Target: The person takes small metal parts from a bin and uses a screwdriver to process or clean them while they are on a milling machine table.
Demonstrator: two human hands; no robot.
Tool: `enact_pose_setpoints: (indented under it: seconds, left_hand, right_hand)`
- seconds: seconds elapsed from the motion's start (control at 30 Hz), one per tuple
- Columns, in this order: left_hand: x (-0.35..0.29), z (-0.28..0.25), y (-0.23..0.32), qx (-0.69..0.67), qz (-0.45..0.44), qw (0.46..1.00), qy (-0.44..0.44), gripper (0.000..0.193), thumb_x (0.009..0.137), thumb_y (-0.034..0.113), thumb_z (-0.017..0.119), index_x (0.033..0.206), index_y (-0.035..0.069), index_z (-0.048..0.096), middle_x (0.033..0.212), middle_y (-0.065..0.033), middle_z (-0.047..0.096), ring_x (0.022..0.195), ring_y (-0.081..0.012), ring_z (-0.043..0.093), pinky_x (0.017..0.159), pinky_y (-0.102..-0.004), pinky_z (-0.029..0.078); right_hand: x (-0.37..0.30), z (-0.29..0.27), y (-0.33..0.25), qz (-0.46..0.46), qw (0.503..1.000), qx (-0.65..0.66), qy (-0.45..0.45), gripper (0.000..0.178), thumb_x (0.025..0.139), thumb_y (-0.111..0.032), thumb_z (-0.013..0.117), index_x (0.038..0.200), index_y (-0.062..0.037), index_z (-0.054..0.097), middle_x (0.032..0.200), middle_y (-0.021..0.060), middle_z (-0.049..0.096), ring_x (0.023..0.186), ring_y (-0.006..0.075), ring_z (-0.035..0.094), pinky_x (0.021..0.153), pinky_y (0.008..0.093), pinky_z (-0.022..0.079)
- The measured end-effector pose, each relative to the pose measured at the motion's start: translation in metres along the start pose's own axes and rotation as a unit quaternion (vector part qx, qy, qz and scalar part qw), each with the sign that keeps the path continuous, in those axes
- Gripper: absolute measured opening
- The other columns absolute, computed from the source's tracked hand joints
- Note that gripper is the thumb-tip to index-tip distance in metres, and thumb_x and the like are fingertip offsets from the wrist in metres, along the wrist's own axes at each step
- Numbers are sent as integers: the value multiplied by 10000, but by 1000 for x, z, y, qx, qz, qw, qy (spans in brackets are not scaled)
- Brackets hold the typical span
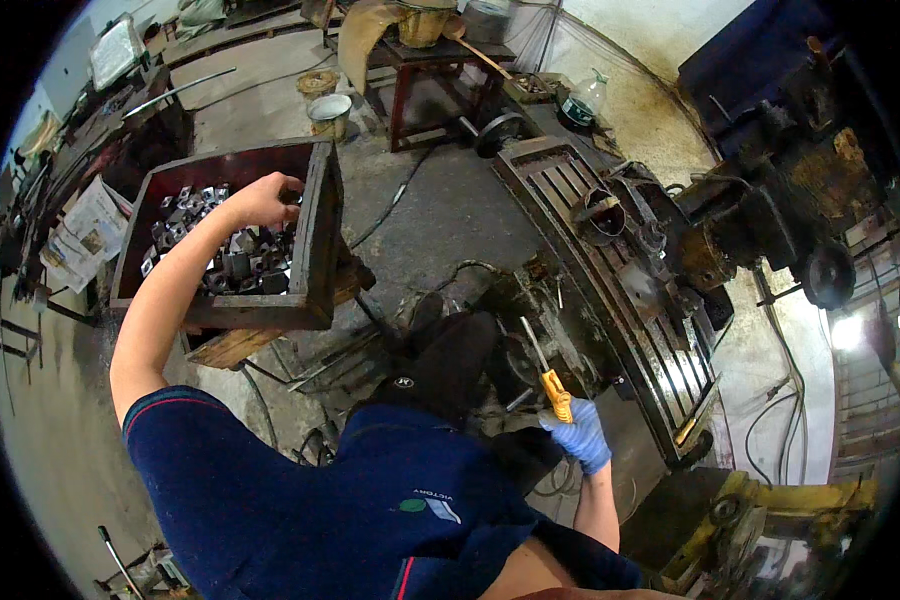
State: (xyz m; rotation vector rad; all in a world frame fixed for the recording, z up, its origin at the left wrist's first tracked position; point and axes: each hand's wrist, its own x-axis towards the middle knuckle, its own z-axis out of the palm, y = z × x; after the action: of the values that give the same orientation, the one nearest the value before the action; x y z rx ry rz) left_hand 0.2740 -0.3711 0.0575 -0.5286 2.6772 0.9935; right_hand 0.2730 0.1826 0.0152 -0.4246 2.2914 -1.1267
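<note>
Above the workshop floor [445,205], many metal blocks [242,264] remain boxed, left hand [262,202] curled near the wooden box's [316,255] far-right corner, hold unclear, right hand [582,438] gripping a yellow-handled tool [556,393].

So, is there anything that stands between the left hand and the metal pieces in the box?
Nothing visible does. The box is open at the top, and the left hand reaches in near the right wall, close to the metal pieces.
</note>
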Motion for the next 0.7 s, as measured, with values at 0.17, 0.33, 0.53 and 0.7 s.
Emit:
enact_pose_setpoints:
  seconds: [0.17,0.33,0.53,0.7]
  left_hand:
    - [1,15,0,202,81,970,111,339,643,169,641,947,25,598,862,-200,627,887,-356,589,741,-416,480]
    - [11,16,-6,258,112,954,108,285,636,189,676,861,32,604,863,-191,616,853,-375,577,722,-444,480]
    - [-28,-16,-2,131,118,951,253,293,690,182,681,897,-15,611,758,-177,617,704,-304,608,634,-381,482]
    - [-64,-26,77,-319,185,903,220,234,821,138,609,973,-37,575,589,-47,570,491,-105,547,490,-231,446]
  right_hand:
    - [5,3,-4,-34,999,-34,0,295,719,-257,694,852,-7,612,648,82,582,592,130,528,567,296,440]
    - [4,3,0,-25,1000,2,10,307,717,-264,690,876,-13,611,668,123,588,599,158,548,577,301,446]
    - [1,-1,16,-4,999,-37,14,342,703,-307,695,844,-12,594,649,148,560,563,213,532,552,332,432]
    - [10,-2,16,-88,993,-83,12,379,704,-340,690,873,-14,595,659,167,557,557,253,535,550,347,433]
